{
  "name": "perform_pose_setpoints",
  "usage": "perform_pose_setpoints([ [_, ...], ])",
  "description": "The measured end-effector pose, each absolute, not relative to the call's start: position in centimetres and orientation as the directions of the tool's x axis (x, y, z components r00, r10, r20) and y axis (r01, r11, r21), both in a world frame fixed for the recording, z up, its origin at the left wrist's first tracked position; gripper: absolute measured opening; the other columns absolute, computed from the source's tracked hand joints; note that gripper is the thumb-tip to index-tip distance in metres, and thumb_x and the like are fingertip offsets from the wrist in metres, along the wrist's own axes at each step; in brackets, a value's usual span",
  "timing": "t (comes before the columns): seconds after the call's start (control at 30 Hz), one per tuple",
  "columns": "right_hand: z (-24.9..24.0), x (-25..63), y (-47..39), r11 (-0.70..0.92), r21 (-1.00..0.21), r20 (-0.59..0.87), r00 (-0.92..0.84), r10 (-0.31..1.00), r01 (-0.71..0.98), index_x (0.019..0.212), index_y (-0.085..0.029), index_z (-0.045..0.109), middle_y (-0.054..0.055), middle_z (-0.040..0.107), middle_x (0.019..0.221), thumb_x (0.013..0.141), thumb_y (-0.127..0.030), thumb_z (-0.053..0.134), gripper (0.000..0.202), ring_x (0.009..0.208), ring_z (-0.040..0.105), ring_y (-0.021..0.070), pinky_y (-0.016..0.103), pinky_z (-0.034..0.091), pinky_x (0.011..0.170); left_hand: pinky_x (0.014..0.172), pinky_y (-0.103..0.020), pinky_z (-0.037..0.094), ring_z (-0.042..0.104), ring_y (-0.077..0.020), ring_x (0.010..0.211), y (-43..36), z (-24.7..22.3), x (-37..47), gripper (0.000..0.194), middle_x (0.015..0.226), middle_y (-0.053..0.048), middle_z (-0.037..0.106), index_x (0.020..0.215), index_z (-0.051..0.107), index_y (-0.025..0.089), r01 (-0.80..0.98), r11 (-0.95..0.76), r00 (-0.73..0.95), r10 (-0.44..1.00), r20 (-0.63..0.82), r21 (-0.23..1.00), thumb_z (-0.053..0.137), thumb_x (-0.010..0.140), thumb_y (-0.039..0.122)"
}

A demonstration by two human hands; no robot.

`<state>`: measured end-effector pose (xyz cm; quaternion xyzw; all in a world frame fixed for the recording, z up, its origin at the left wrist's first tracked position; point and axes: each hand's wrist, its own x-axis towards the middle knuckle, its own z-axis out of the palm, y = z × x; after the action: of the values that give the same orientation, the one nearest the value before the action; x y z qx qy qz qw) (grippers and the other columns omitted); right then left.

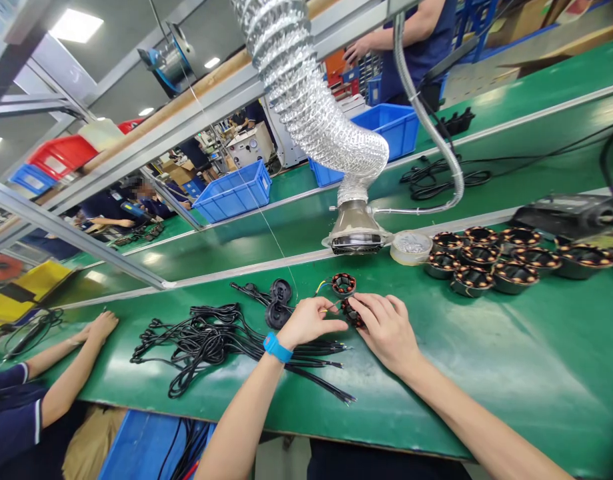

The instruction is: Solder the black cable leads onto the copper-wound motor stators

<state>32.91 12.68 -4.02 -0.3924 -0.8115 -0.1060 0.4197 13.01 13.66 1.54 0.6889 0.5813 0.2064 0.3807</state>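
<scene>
My right hand (386, 328) is closed around the edge of a motor stator (352, 312), a dark ring with copper windings, low over the green bench. My left hand (310, 323), with a blue band on its wrist, pinches a thin wire lead (331, 308) beside that stator; its thumb sticks out to the right. Just behind the hands lies a second stator (343, 284) with yellow and blue leads. Left of my left hand sit black round plastic covers (280, 293) on a cord. Black power cables (206, 343) lie bundled there, their stripped ends passing under my left wrist.
Several stators (471, 280) stand in a group at the right, beside a round clear tub (411, 247). A fume hood (359, 227) on a silver duct hangs behind my hands. Thin solder wire (266, 220) runs down from a spool. A co-worker's hands (103, 325) rest at the left.
</scene>
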Motion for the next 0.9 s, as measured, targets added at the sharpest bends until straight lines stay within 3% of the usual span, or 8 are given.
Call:
perform_pose_setpoints([
  [0.2, -4.0, 32.9, 12.4, 0.677, -0.142, 0.774, -0.345, 0.531, 0.722, 0.127, -0.014, 0.054, 0.013, 0.062, 0.122, 0.093, -0.013, 0.054, 0.034, 0.109, 0.057, 0.0267, 0.046, 0.035, 0.097, 0.058, -0.024, 0.032, 0.041, -0.0097, 0.059, 14.2, 1.2, 13.3, 0.036, 0.063, 0.003, 0.052, 0.072, 0.065, 0.012, 0.535, 0.135, 0.286, 0.9, -0.329, 0.834, 0.076, 0.069, 0.047],
  [0.3, -4.1, 32.9, 12.5, 0.676, -0.146, 0.767, -0.349, 0.539, 0.723, 0.127, -0.014, 0.054, 0.013, 0.062, 0.122, 0.092, -0.011, 0.054, 0.035, 0.109, 0.057, 0.0268, 0.046, 0.035, 0.097, 0.061, -0.024, 0.036, 0.047, -0.0119, 0.066, 14.2, 1.3, 12.9, 0.033, 0.072, 0.0, 0.056, 0.073, 0.064, 0.013, 0.551, 0.052, 0.336, 0.9, -0.278, 0.833, 0.07, 0.074, 0.045],
  [0.43, -4.1, 32.9, 12.5, 0.683, -0.149, 0.761, -0.358, 0.541, 0.715, 0.126, -0.014, 0.055, 0.013, 0.062, 0.122, 0.091, -0.01, 0.053, 0.036, 0.11, 0.057, 0.0268, 0.046, 0.034, 0.097, 0.065, -0.025, 0.037, 0.049, -0.0136, 0.07, 14.3, 1.9, 12.4, 0.031, 0.076, -0.001, 0.06, 0.077, 0.068, 0.014, 0.694, -0.131, 0.396, 0.891, -0.223, 0.708, 0.06, 0.084, 0.043],
  [0.53, -4.1, 32.9, 12.5, 0.693, -0.15, 0.758, -0.368, 0.538, 0.705, 0.126, -0.013, 0.055, 0.013, 0.062, 0.122, 0.092, -0.01, 0.052, 0.034, 0.109, 0.057, 0.027, 0.046, 0.034, 0.097, 0.062, -0.024, 0.036, 0.048, -0.0129, 0.065, 14.4, 2.3, 12.5, 0.033, 0.068, 0.001, 0.061, 0.08, 0.071, 0.014, 0.712, -0.096, 0.412, 0.859, -0.304, 0.695, 0.056, 0.086, 0.042],
  [0.7, -4.0, 33.0, 12.3, 0.701, -0.144, 0.761, -0.375, 0.529, 0.698, 0.127, -0.013, 0.054, 0.014, 0.062, 0.123, 0.093, -0.011, 0.052, 0.033, 0.109, 0.057, 0.027, 0.046, 0.035, 0.096, 0.064, -0.023, 0.038, 0.05, -0.0129, 0.067, 14.2, 2.6, 12.6, 0.029, 0.07, 0.001, 0.063, 0.082, 0.072, 0.013, 0.64, -0.08, 0.452, 0.843, -0.29, 0.764, 0.057, 0.086, 0.038],
  [0.9, -4.1, 33.0, 12.2, 0.706, -0.178, 0.754, -0.366, 0.546, 0.686, 0.127, -0.014, 0.053, 0.013, 0.061, 0.123, 0.091, -0.012, 0.056, 0.036, 0.109, 0.057, 0.0273, 0.047, 0.034, 0.097, 0.061, -0.022, 0.035, 0.046, -0.0105, 0.064, 13.8, 2.0, 12.3, 0.019, 0.07, 0.002, 0.059, 0.084, 0.068, 0.013, 0.597, 0.017, 0.382, 0.873, -0.303, 0.802, 0.063, 0.078, 0.03],
])
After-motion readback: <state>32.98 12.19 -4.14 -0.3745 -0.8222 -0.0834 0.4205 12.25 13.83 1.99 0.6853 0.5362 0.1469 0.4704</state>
